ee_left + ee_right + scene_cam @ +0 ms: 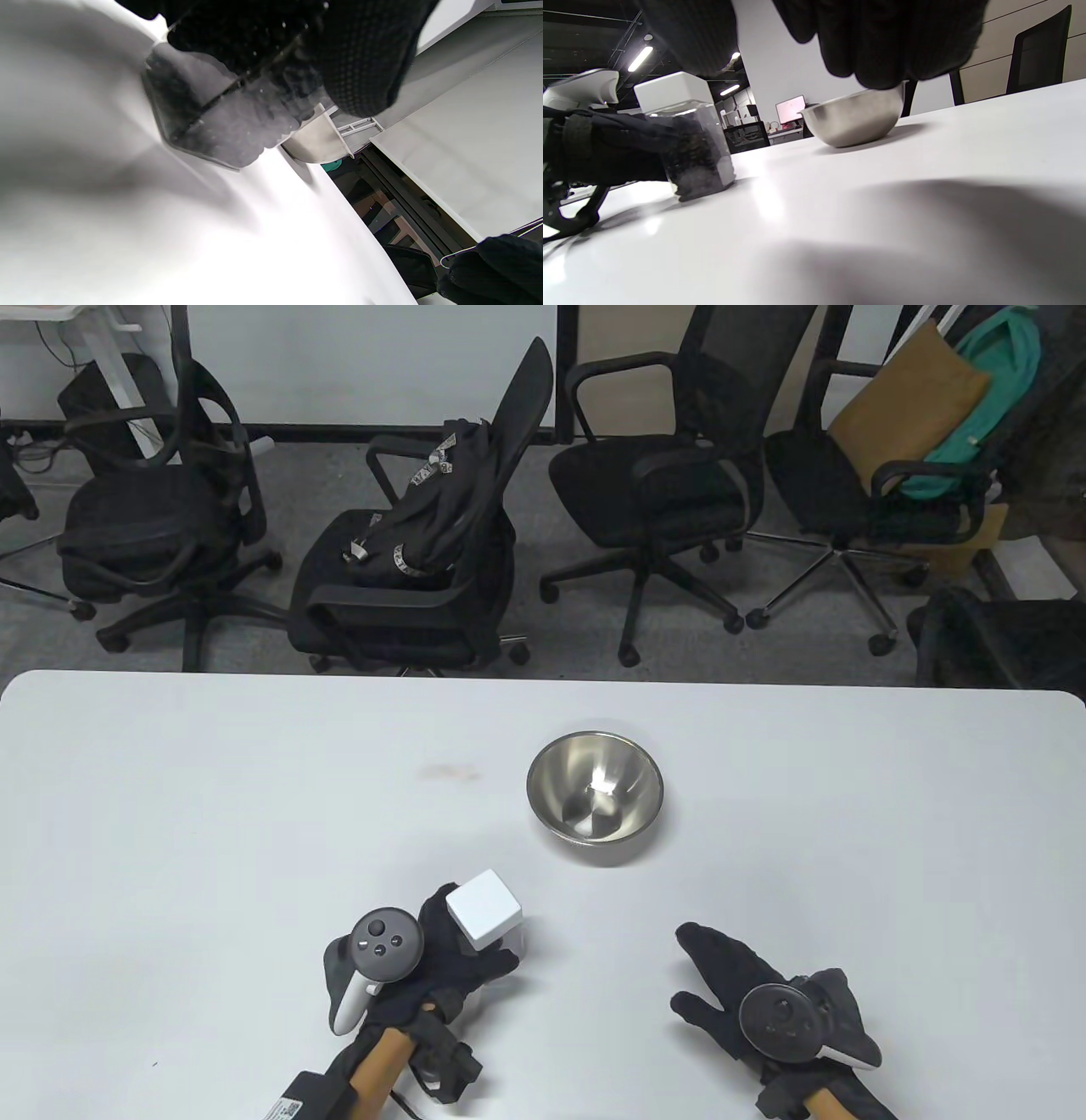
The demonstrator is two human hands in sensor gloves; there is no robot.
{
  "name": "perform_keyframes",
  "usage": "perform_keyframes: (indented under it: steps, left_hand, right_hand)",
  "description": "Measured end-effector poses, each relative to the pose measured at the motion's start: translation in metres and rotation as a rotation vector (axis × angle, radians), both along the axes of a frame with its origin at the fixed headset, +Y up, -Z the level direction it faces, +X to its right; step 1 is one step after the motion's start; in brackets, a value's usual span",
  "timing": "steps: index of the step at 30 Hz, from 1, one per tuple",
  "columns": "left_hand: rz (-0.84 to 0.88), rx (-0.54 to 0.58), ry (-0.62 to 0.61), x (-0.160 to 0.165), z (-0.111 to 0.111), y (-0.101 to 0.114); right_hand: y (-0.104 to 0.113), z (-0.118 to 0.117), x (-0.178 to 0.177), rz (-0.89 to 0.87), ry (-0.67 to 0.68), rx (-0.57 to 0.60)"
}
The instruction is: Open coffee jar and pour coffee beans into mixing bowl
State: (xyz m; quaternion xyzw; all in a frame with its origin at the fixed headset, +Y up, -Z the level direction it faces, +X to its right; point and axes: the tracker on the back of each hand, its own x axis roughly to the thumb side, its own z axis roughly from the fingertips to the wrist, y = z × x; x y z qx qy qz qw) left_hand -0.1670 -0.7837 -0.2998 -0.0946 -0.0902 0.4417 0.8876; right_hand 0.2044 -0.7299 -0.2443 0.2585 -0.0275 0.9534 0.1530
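Observation:
A clear coffee jar (501, 937) with a white square lid (484, 907) stands upright on the white table (212, 814), dark beans in its lower part (698, 169). My left hand (450, 959) grips the jar's body from the left; the lid is on. The jar's base shows in the left wrist view (212, 123). A steel mixing bowl (594, 797) sits mid-table, beyond the jar and to its right; it looks empty. It also shows in the right wrist view (855, 118). My right hand (730, 976) lies open and flat, holding nothing, to the right of the jar.
Several black office chairs (407, 560) stand beyond the table's far edge. A faint stain (445, 770) marks the table left of the bowl. A black cable and box (314, 1090) run along my left forearm.

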Motion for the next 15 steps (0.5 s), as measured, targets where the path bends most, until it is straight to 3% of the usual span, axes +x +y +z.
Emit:
perform_keyframes:
  steps: [8,15]
  left_hand:
    - [0.034,0.013,0.008,-0.0021,-0.0011,-0.0004]
    - [0.09,0.132,-0.022,-0.0009,0.0018,0.0088]
  right_hand:
    - [-0.0004,-0.001,0.0,0.011,0.002,-0.009]
    - [0.0021,-0.0023,0.0033,-0.004,-0.009,-0.007]
